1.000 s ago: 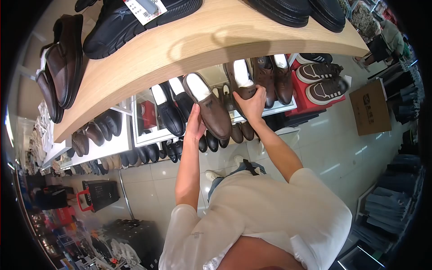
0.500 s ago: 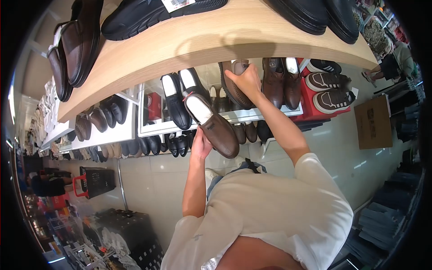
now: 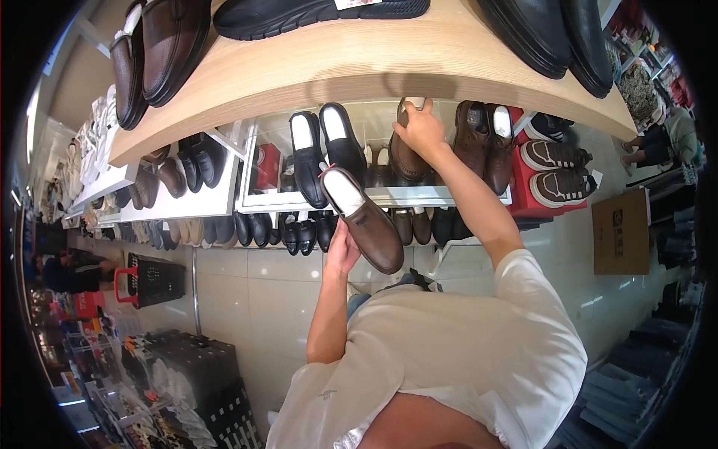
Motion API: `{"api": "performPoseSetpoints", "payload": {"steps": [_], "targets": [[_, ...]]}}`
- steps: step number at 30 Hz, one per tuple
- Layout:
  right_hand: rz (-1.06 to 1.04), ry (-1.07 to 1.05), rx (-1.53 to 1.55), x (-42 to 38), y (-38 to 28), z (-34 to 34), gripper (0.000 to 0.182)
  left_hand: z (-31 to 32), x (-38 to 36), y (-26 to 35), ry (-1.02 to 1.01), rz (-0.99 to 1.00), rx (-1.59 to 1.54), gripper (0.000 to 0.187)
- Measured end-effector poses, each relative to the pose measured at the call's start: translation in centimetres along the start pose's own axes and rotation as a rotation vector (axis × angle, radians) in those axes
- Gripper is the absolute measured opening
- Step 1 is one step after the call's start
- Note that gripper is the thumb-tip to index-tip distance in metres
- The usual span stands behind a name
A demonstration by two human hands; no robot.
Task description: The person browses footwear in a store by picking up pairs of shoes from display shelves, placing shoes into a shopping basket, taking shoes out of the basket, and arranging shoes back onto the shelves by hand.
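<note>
My left hand (image 3: 342, 251) holds a brown slip-on loafer (image 3: 374, 232) from below, its white insole facing up and its toe pointing down to the right. Farther over, my right hand (image 3: 421, 129) grips the opening of another brown shoe (image 3: 407, 161) at the glass shelf (image 3: 262, 200), partly under the wooden ledge. Left of that shoe stands a pair of black loafers (image 3: 307, 168) with white insoles; the held loafer overlaps one of them. Brown leather shoes (image 3: 473, 146) stand to the right of my right hand.
A curved wooden shelf (image 3: 336, 63) juts out above my hands, with black and brown shoes on it. Dark sneakers (image 3: 553, 187) sit on red boxes at the right. Lower rows hold more shoes. A cardboard box (image 3: 621, 232) and a black basket (image 3: 155, 280) stand on the floor.
The shoe in my right hand has gone from tilted to more upright and sits farther back on the shelf. The left-hand loafer stays held. The whole view has shifted slightly.
</note>
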State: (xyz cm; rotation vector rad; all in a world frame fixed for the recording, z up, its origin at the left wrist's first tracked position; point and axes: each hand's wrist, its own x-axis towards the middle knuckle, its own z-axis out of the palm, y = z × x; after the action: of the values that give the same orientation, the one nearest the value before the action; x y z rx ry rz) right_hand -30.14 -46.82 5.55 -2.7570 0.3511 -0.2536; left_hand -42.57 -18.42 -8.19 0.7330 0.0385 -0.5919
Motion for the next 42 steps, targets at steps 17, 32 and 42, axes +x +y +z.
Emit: {"api": "performPoseSetpoints", "payload": {"steps": [17,32,42], "targets": [[-0.486,-0.207,-0.060,5.0,3.1,-3.1,0.053,-0.7,-2.2,-0.1,-0.006,-0.035,-0.140,0.049],[-0.224,0.120,0.034,8.3,3.5,0.3,0.048,0.0,-2.3,-1.0,0.051,-0.002,-0.044,0.065],[-0.336,0.310,-0.025,7.5,4.0,1.8,0.043,-0.3,-2.1,-0.8,0.026,-0.008,-0.012,0.063]]}}
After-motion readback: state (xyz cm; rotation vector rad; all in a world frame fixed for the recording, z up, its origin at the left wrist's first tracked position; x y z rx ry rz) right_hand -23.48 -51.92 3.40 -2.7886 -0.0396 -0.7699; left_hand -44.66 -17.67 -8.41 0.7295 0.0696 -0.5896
